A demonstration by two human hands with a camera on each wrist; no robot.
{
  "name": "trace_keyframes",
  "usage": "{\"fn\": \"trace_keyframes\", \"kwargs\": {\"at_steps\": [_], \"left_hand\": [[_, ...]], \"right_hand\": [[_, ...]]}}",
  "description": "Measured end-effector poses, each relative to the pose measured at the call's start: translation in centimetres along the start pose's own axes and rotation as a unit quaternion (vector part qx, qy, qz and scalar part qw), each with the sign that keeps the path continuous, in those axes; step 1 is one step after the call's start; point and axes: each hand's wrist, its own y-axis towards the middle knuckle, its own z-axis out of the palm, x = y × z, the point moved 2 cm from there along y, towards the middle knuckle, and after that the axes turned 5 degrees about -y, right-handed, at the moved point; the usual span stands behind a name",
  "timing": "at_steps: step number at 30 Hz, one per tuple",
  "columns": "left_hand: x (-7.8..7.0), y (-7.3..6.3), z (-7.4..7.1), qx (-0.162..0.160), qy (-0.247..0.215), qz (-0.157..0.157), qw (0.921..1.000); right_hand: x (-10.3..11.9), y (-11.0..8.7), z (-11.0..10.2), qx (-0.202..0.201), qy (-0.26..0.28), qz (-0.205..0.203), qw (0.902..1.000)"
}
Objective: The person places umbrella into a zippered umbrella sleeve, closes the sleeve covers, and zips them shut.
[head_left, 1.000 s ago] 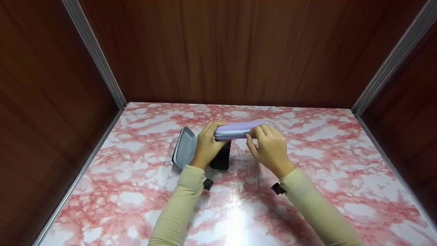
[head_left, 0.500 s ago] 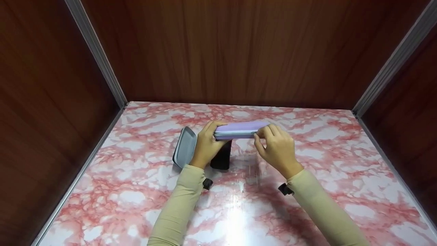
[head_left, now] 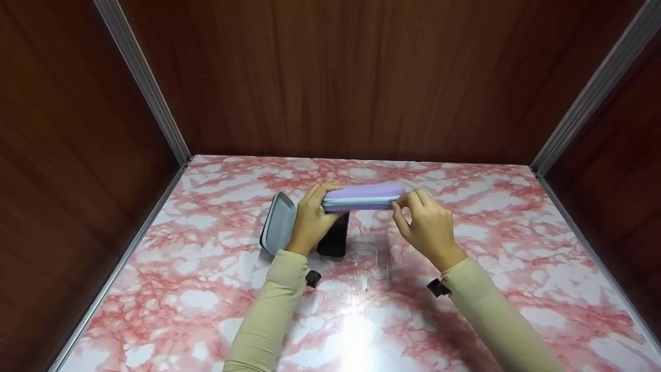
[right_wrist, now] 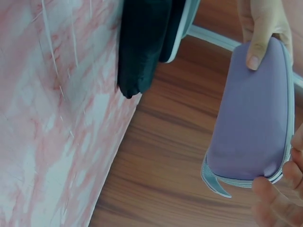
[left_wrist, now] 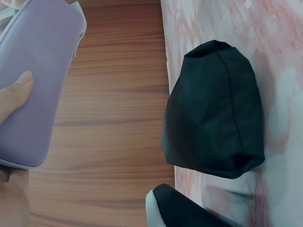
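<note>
A lilac zippered hard case (head_left: 364, 191) is held up above the table, its pale zipper band facing the person. My left hand (head_left: 312, 219) grips its left end; in the left wrist view the thumb (left_wrist: 18, 94) lies flat on one lilac face. At the right end, my right hand (head_left: 427, 227) pinches the zipper pull (head_left: 394, 200) between thumb and bent fingers. Seen from the right wrist, those fingertips sit by the case's corner, near a loose grey fabric strip (right_wrist: 215, 182). The zipper band looks closed along the visible front side.
Beneath the left hand lies a black fabric pouch (head_left: 333, 240) on the red-and-white marbled table (head_left: 206, 305). Left of it an opened case half with grey lining (head_left: 279, 225) stands tilted, partly hidden by the left wrist. Brown wood-grain panels (head_left: 351, 77) enclose the back and sides.
My right hand has slid rightward along the zipper band, taking the pull from the front's middle-right to the right end. The left hand and lilac case have stayed nearly still.
</note>
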Motion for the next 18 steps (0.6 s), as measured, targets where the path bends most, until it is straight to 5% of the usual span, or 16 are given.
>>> {"fn": "trace_keyframes", "kwargs": {"at_steps": [8, 18], "left_hand": [[0.0, 0.0, 0.0, 0.006, 0.006, -0.006, 0.9999], [-0.1, 0.0, -0.1, 0.003, 0.004, -0.016, 0.9999]], "right_hand": [[-0.6, -0.3, 0.0, 0.012, 0.062, 0.016, 0.9979], [-1.4, -0.3, -0.1, 0.021, 0.172, 0.070, 0.9824]]}}
